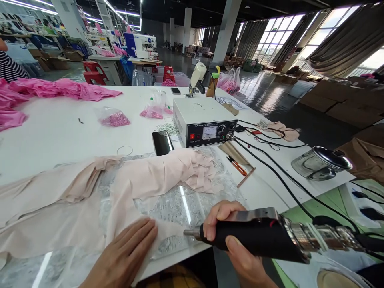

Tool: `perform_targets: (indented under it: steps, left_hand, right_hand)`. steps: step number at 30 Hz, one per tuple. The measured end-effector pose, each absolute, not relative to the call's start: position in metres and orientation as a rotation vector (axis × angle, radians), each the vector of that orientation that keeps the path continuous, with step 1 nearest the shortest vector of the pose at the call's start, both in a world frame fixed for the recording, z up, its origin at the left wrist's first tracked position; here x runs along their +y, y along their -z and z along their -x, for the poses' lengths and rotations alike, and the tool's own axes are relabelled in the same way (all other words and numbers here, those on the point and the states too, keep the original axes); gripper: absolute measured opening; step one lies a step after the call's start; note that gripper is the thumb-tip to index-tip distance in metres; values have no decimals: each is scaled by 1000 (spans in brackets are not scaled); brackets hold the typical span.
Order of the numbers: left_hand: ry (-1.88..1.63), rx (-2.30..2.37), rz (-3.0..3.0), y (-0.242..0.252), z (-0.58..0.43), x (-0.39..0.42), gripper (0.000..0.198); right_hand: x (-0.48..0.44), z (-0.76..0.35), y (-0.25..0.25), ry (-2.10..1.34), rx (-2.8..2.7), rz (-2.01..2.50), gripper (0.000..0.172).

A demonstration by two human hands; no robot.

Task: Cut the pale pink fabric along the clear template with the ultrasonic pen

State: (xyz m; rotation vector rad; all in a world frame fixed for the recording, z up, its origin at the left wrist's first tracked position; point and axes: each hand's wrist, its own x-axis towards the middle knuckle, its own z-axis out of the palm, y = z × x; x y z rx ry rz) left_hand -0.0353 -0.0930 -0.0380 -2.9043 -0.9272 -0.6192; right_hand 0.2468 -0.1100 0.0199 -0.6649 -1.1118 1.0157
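Note:
My right hand (237, 236) is wrapped around the black body of a handheld ultrasonic welder (264, 234). Its metal tip (192, 232) points left and meets the narrow end of a pale pink fabric piece (169, 229); whether it presses down I cannot tell. Flat on that fabric lies my left hand (129, 248), fingers stretched out and side by side, just left of the tip. Behind both hands a bunched pile of pale pink pieces (156, 176) rests on a grey marbled sheet (192, 210). More layered pale pink fabric (51, 196) spreads to the left.
A white control box (204, 120) stands mid-table, with cables (270, 172) running right. Nearby lie a phone (162, 143), orange thread snips (238, 166) and bags of pink bits (114, 118). A lidded glass mug (319, 164) sits near the right edge; bright pink fabric (66, 89) is far left.

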Motion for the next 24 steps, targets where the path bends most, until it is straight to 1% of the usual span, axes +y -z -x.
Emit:
perform_targets:
  steps: [3,6,10,13,17,18,21,24]
  left_hand:
    - [611,-925,2880,40,34,-94,41]
    - [559,-806,2854,38,30,-92,35]
    - [614,-780,2843,33,26,-91,32]
    - [544,-763,2887,30,31,-92,37]
    - [401,-818,2910,27,39,-92,53]
    - [396,-842,2911,26,39,-92,52]
    - [487,-902,2891,23,33,-91,35]
    - [601,-1002,2849,18,23,-93,32]
  right_hand:
    - [-114,-248,-24,-984,-1137,691,17]
    - [-117,-250,-29,-977,-1173,708,15]
    - [-121,-253,-31,-991,-1199,714,14]
    - [-123,-256,-29,-979,-1234,723,13]
    - [-126,-258,-25,-980,-1263,722,14]
    - [-127,-259,-25,-981,-1266,719,14]
    - [-129,-261,-25,-984,-1286,724,14]
    - [-132,-264,-28,-1008,-1324,753,12]
